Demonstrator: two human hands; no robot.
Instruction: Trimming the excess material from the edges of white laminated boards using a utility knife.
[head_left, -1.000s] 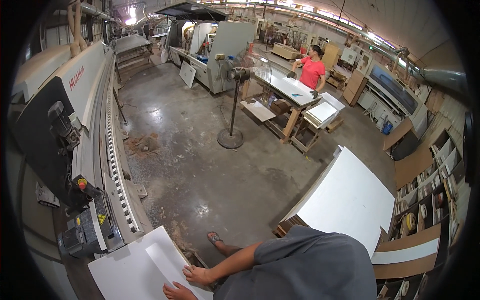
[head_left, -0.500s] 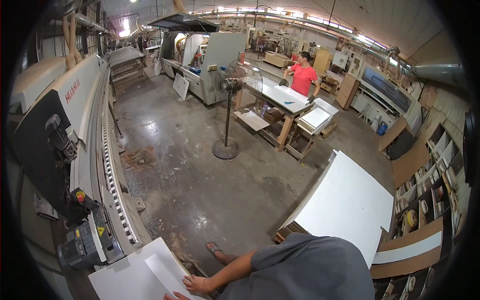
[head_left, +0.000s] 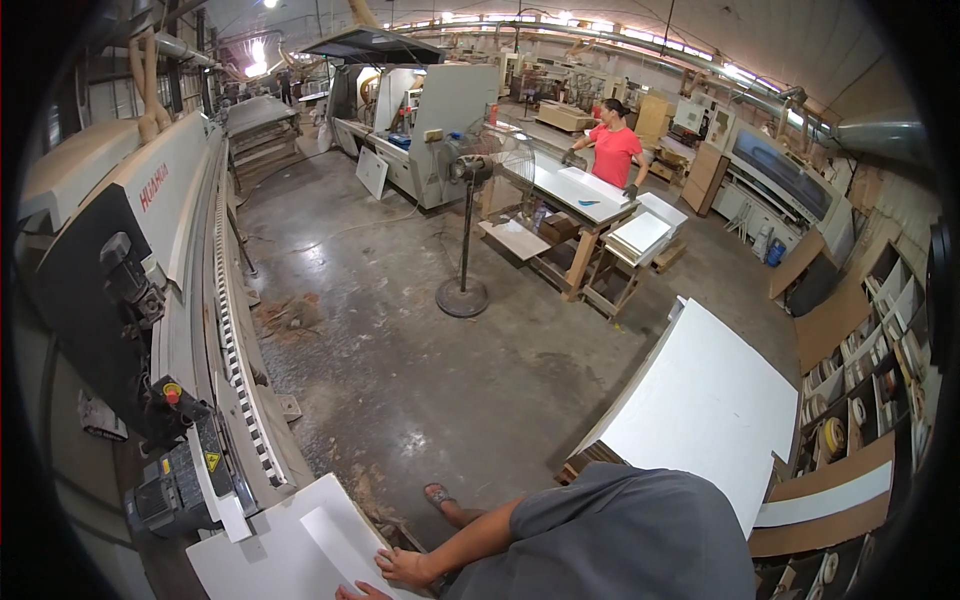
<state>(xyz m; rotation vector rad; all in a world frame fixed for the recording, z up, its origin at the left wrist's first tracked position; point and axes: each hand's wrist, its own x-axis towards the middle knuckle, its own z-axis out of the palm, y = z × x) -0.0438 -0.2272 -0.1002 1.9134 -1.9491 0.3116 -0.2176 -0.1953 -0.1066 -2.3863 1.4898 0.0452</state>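
Note:
A broad white board (head_left: 245, 555) lies at the lower left, beside the long machine. On it rests a narrower white strip (head_left: 335, 545), slanting down toward the lower edge. My right hand (head_left: 405, 566) lies on the strip's near edge, its fingers stretched over the white surface. Lower down, my left hand (head_left: 362, 592) touches the same strip with its fingers. Most of it is cut off by the picture's edge. The right arm reaches in from a grey sleeve (head_left: 600, 530).
The long edge machine (head_left: 190, 330) runs along the left, with a red stop button (head_left: 172, 393). A pedestal fan (head_left: 465, 230) stands mid-floor. Behind it a person in red (head_left: 612, 155) works at a table (head_left: 580, 195). A stack of white panels (head_left: 700, 400) stands at right, near shelves (head_left: 865, 370).
The view has shifted slightly, moving the surroundings a little to the right. A thin white piece beside the machine's motor now reaches over the board's corner. Both my hands remain on the strip.

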